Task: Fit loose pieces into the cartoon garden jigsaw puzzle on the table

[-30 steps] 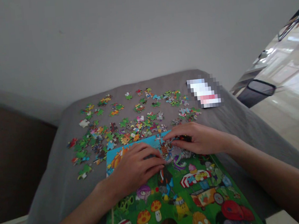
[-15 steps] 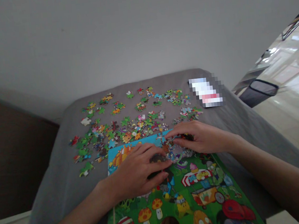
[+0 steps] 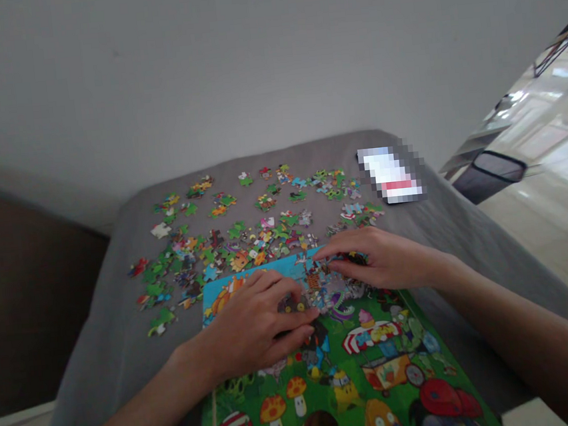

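Head view, the only one: puzzle board (image 3: 348, 357) lies flat at the near side of a cloth-covered desk (image 3: 416, 227), running out of frame at the near edge. Loose puzzle pieces (image 3: 237, 231) scatter beyond it, thickest just past its far edge, more to the left than the right. Phone (image 3: 396, 179), screen blurred, far right.

Left hand (image 3: 252, 326) over the board's left far part, palm down, fingers bent, tips near the patch of joints at centre. Gap between thumb and forefinger narrow; cannot tell whether a piece is pinched. Right hand (image 3: 376, 258) at the far edge, right of centre: forefinger and thumb curved toward each other, a moderate gap behind the tips. Contact at the tips too small to read.

Judgement on handling: best to steady the joined area with flat left fingertips, turn a piece until print and knobs match, then press straight down, lightly, so neighbours do not lift. Keep wrists off the finished print.

Orientation: picture upright to the wearer; mushroom caps point far, stems near, blue strip along the far edge. That edge slants, right end farther. Long axis looks near-to-far, unconfirmed with the near edge cut off.
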Motion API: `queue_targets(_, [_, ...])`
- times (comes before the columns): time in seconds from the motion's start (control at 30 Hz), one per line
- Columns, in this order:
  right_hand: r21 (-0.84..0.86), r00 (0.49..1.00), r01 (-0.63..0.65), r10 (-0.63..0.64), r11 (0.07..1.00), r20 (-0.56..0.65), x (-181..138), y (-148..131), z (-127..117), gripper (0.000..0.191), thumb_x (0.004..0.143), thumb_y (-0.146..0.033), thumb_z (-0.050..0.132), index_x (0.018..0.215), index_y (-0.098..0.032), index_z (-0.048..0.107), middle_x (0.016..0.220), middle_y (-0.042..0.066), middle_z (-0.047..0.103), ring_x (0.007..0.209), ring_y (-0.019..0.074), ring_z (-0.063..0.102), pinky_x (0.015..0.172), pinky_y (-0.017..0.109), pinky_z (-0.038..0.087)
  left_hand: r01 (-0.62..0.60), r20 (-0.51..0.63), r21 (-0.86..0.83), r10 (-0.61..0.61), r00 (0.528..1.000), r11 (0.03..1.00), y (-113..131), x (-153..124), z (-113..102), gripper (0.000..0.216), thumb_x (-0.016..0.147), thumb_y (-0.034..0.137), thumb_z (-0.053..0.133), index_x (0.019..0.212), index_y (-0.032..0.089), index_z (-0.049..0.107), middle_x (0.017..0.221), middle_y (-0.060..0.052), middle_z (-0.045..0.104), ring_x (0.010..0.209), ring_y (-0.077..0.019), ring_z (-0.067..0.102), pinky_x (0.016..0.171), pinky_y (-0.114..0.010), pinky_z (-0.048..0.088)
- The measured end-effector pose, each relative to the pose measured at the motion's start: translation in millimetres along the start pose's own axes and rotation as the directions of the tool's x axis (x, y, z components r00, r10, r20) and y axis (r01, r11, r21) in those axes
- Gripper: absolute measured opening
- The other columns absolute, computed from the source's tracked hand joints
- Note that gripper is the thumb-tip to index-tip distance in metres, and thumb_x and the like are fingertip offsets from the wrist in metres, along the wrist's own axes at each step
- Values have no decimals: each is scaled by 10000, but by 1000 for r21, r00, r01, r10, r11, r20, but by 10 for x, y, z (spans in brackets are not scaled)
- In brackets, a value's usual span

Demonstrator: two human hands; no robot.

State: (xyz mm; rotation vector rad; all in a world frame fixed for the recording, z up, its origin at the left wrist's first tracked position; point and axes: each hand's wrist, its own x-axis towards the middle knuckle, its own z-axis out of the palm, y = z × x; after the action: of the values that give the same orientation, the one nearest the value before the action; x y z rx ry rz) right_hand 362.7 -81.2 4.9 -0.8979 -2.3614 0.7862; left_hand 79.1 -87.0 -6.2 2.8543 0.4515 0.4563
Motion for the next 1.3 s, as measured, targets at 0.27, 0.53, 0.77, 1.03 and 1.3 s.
queue_targets(0.27, [0, 1000, -12, 12, 1000, 3, -2, 6, 6, 272, 1025, -189, 558, 1242, -194, 721, 1085, 73, 783, 983, 175, 721, 898, 317, 542, 24, -24, 20, -24, 999, 1000, -10, 12, 17, 253, 1065, 375, 569, 1217, 288, 752, 1056, -38, 692, 964, -212, 599, 859, -356, 455])
queue_targets(0.53, [9, 1000, -18, 18, 1000, 6, 6, 2, -6, 264, 1031, -206, 555, 1234, -200, 724, 1079, 64, 785, 963, 169, 723, 875, 312, 540, 19, -30, 27, -19, 999, 999, 6, 20, 26, 263, 1073, 372, 557, 1218, 259, 744, 1037, -33, 702, 951, -205, 605, 851, -356, 463])
queue_targets(0.77, [16, 1000, -28, 28, 999, -3, -2, -11, -8, 270, 1019, -192, 574, 1246, -197, 718, 1119, 66, 791, 1005, 175, 734, 897, 308, 546, 8, -44, 23, -7, 999, 1000, -1, 20, 12, 271, 1080, 359, 540, 1233, 248, 734, 1030, -29, 705, 937, -207, 608, 833, -354, 464])
queue_targets(1.03, [34, 991, -130, 130, 991, 26, 1, -7, -39, 243, 1007, -229, 580, 1182, -212, 747, 1010, 52, 803, 880, 177, 738, 790, 308, 569, 4, -15, 60, -3, 1000, 998, -2, 24, 14, 269, 1076, 373, 549, 1251, 279, 731, 1034, -31, 702, 938, -198, 606, 842, -345, 489])
queue_targets(1.3, [158, 969, -234, 216, 959, 121, -1, 4, -74, 200, 990, -290, 602, 1042, -188, 767, 881, 37, 758, 754, 152, 670, 663, 272, 533, -14, -33, 50, 15, 999, 999, 0, 22, 14, 293, 1094, 367, 503, 1240, 252, 730, 1076, -33, 718, 969, -218, 606, 860, -362, 470])
